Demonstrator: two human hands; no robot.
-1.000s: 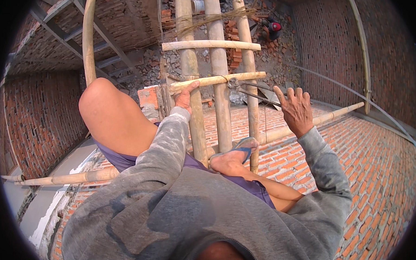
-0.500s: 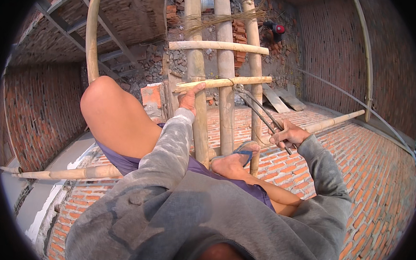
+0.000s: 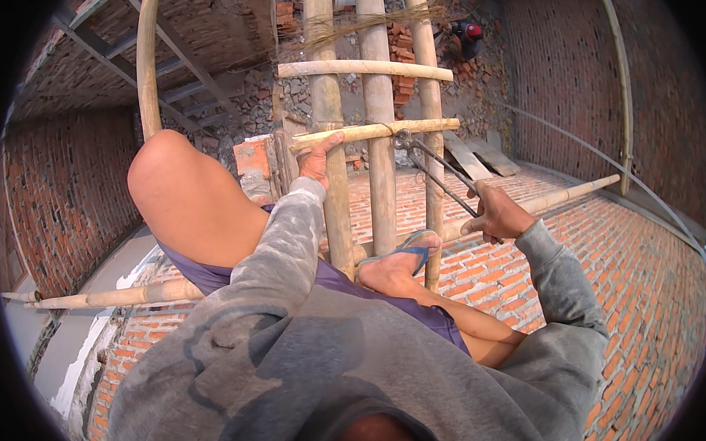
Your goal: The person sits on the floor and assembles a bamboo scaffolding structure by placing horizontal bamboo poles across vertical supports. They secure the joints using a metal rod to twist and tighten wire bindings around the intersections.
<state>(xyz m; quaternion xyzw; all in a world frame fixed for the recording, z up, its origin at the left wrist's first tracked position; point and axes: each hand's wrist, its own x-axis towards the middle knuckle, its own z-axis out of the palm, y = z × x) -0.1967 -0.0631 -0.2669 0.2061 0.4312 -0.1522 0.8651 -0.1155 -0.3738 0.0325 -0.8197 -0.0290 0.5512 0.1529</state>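
The left hand grips the left end of a pale yellow, slightly bowed split-bamboo crosspiece, partly covering it; three thick, weathered bamboo poles pass behind. A thin dark wire tie marks the crosspiece just right of its middle, and beside it, at the lower edge, is the head of dark metal pincers; whether they bite the wire cannot be told. Their long handles splay down rightward to the right hand, which is curled around them below the crosspiece's right end, hiding their tips. Well left of the crosspiece rise a ladder and a bent knee; below it is a sandalled foot; above it, another bamboo strip and stacked bricks; just right, grey boards.
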